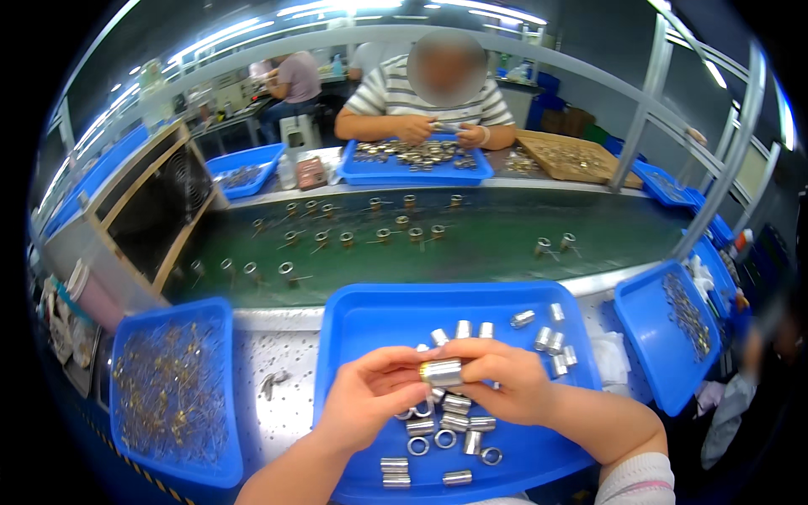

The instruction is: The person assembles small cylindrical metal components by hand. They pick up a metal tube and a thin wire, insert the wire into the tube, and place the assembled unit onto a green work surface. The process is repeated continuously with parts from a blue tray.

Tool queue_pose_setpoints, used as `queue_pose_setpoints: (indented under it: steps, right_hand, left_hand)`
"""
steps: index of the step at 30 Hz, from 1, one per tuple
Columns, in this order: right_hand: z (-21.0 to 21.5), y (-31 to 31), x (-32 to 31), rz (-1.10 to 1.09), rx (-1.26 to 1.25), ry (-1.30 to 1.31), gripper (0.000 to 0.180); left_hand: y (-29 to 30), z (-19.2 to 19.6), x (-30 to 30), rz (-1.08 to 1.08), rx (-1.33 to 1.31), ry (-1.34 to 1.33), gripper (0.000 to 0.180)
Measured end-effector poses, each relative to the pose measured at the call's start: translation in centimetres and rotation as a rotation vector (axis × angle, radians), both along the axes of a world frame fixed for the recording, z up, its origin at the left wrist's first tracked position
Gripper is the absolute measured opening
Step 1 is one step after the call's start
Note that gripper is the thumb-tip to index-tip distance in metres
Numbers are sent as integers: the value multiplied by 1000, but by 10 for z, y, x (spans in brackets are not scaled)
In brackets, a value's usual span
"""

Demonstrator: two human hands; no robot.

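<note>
Small metal sleeve point(442, 371) pinched between both my hands, above the middle blue tray point(370, 316).

My left hand point(366, 400) grips its brass-tipped left end, fingers closed on it; my right hand point(505, 379) closes over its right end. Loose silver sleeves point(454, 425) lie scattered under my hands, more near the tray's far right corner; its left part is bare. Left tray point(168, 391) holds thin brass pins, right tray point(665, 332) small parts. Beyond the tray's far rim runs the green conveyor belt point(488, 244), dotted with assembled pieces.
</note>
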State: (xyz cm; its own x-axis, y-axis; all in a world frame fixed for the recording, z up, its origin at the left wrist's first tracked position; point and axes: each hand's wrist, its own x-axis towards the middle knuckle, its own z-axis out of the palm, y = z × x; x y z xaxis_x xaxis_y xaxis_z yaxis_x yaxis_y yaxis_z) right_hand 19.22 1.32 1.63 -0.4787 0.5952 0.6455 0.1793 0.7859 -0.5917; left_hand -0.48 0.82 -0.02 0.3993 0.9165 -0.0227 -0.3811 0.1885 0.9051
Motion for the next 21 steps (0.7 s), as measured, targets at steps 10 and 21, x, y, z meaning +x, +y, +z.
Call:
queue_pose_setpoints:
  steps: [10,21]
  right_hand:
    - [-1,-1,1,-9,-203,27,7]
    - [0,11,0,-139,-151,78,9]
  left_hand:
    - [0,-3,3,33,-50,-25,28]
    - [7,-1,2,73,-68,-65,31]
